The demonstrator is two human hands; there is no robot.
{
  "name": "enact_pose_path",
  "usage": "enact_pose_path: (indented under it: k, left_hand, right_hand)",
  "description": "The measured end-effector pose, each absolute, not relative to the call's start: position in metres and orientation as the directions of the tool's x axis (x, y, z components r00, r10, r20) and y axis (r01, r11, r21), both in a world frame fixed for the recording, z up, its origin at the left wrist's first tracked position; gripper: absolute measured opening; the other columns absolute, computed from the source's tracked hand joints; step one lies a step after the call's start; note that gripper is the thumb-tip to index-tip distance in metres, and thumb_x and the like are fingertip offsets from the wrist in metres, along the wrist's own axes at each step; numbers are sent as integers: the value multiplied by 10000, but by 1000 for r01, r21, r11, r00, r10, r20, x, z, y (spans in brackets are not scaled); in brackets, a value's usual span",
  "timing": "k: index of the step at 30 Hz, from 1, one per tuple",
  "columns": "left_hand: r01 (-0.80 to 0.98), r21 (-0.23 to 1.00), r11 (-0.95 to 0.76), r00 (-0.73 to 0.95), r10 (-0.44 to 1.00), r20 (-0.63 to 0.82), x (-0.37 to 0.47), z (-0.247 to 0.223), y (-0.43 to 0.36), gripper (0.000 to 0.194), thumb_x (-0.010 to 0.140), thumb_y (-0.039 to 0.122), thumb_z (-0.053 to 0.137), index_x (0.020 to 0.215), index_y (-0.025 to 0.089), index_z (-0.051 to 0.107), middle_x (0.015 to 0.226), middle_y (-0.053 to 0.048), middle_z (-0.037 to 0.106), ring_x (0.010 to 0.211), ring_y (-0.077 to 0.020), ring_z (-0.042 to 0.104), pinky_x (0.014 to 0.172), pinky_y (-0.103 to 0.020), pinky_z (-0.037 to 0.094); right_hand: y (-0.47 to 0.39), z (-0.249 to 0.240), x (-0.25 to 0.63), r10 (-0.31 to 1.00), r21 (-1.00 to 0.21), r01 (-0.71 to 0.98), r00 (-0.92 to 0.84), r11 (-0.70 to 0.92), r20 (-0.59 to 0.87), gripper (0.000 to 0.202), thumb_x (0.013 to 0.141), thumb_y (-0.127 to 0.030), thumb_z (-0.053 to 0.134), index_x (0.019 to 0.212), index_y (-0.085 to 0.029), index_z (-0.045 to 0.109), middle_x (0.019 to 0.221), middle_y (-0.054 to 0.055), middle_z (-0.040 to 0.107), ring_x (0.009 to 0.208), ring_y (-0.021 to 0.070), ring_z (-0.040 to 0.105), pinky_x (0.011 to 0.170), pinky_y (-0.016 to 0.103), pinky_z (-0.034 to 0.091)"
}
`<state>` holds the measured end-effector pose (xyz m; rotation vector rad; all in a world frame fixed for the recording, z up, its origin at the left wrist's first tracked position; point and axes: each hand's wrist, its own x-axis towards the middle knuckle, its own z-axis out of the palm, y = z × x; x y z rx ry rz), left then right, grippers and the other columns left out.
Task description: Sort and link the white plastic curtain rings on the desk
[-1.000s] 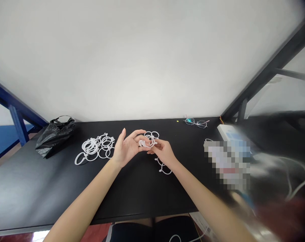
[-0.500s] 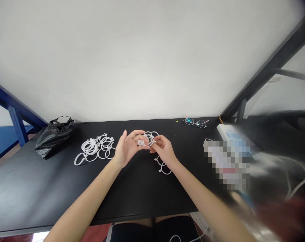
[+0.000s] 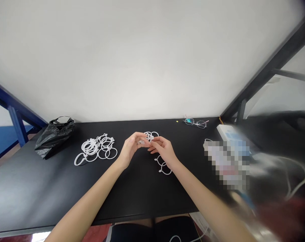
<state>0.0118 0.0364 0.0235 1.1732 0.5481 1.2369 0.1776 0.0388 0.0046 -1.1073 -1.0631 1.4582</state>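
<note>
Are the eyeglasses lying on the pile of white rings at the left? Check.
No, the eyeglasses lie alone at the table's far right edge, well apart from the pile of white rings.

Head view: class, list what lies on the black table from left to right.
black plastic bag → heap of white rings → left hand → right hand → glasses → white box

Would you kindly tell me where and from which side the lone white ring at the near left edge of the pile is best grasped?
Grip the ring with the tab on its bare near-left arc, coming from the table's front-left. It lies flat, and its far-right side meets the pile of rings, so only that outer arc looks free for a pinch.
</note>
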Motion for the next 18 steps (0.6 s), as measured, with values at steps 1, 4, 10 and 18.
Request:
enact_pose_path:
  k: [1,4,10,18]
  left_hand:
    - [-414,903,-115,310,915,258,12,22,36,512,832,597,586,1005,126,690,873,-116,674,871,-250,618,850,-391,493]
    - [-372,916,-150,341,896,285,14,20,32,447,846,541,607,1019,138,696,902,-105,660,898,-245,605,868,-379,475]
    - [-239,939,-247,429,841,330,16,23,25,394,893,470,568,1073,139,685,922,-114,653,899,-249,592,871,-374,456]
    - [-113,933,-341,478,805,351,20,26,20,279,889,371,585,1051,168,687,957,-108,670,874,-247,605,862,-356,442]
  right_hand:
    - [38,5,177,985,-971,-189,-114,-148,-128,300,700,-393,754,853,-170,622,726,35,717,666,168,702,575,255,547]
    - [37,8,177,979,-967,-190,-144,-170,-144,320,701,-431,758,848,-165,660,777,51,721,748,193,714,600,264,559]
    - [36,10,178,966,-958,-204,-203,-199,-158,345,723,-493,736,836,-171,690,794,28,696,760,165,691,652,263,566]
    - [34,11,176,957,-931,-279,-238,-233,-168,282,730,-440,722,690,-180,620,667,-14,624,688,147,649,694,288,544]
